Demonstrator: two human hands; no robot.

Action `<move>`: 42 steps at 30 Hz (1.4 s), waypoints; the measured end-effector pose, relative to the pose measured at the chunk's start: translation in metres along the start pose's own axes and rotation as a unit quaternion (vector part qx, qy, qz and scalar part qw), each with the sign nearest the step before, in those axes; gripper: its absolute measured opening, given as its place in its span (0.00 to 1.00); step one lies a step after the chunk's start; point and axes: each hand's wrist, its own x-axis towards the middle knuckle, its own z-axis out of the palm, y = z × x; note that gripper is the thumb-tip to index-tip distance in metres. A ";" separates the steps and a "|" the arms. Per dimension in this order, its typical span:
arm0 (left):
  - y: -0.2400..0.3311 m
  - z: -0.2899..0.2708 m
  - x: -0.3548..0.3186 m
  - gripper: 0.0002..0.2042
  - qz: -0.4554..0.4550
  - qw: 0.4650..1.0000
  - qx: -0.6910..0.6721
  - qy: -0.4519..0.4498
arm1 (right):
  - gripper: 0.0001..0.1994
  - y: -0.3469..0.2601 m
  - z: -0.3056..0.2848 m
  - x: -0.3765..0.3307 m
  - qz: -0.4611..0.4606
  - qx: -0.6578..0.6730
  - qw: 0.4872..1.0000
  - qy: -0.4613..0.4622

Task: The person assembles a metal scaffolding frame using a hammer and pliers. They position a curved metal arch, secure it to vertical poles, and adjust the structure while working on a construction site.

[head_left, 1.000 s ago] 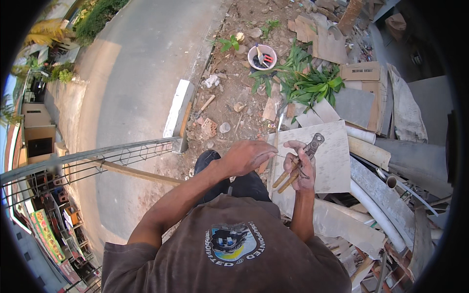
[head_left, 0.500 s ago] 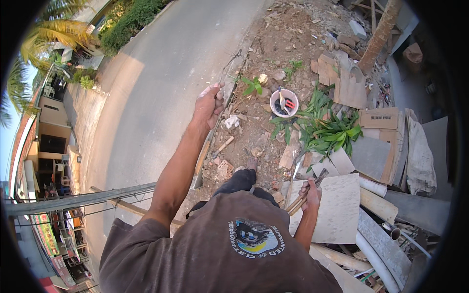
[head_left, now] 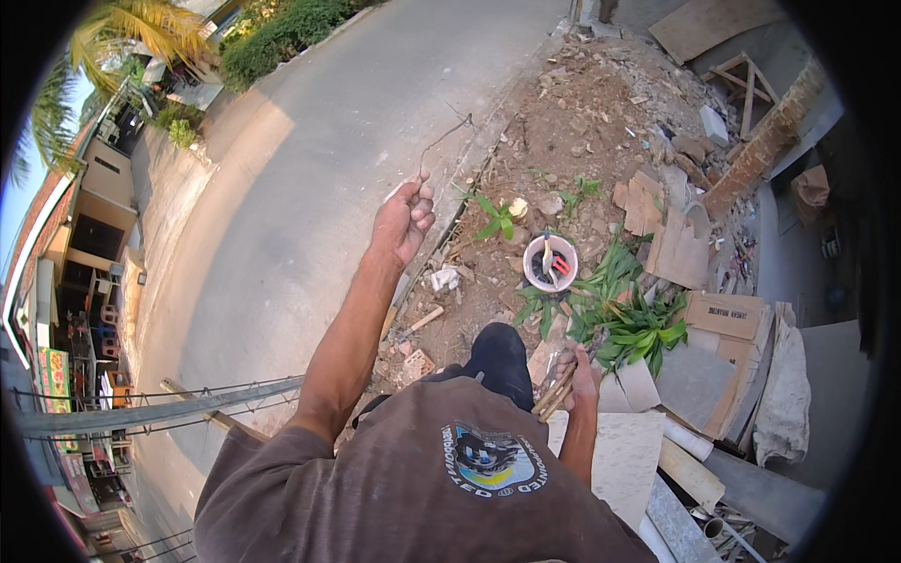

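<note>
My left hand (head_left: pixel 405 222) is stretched out over the road's edge, fingers pinched on one end of a thin, bent, dark wire (head_left: pixel 445 139). The wire's far end sticks up and hooks over. Low on the right, my right hand (head_left: pixel 580 377) is closed round a worn tool with two brown handles (head_left: pixel 556 392). Its dark head points away from me, blurred against the leaves, and its exact kind does not show. Beyond that hand, a pale bucket (head_left: pixel 551 263) holding a brush and a red-handled tool stands on the dirt.
Cut green leaves (head_left: pixel 643 328) lie right of the bucket. A wooden-handled tool (head_left: pixel 422 322) and a broken brick (head_left: pixel 417 366) are near my legs. Flattened cardboard (head_left: pixel 723 319), boards and pipes (head_left: pixel 687 437) pile up at right. A tree trunk (head_left: pixel 765 136) leans beyond; the road (head_left: pixel 310 188) runs along the left.
The view has shifted and one knee has come forward, hiding my foot. My left hand has turned, the wire now standing out farther. My right hand has moved left with its tool.
</note>
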 end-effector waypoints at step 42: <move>0.024 0.060 -0.011 0.11 0.382 0.563 0.718 -0.144 | 0.13 -0.219 0.213 0.018 -0.393 -0.622 0.559 -0.382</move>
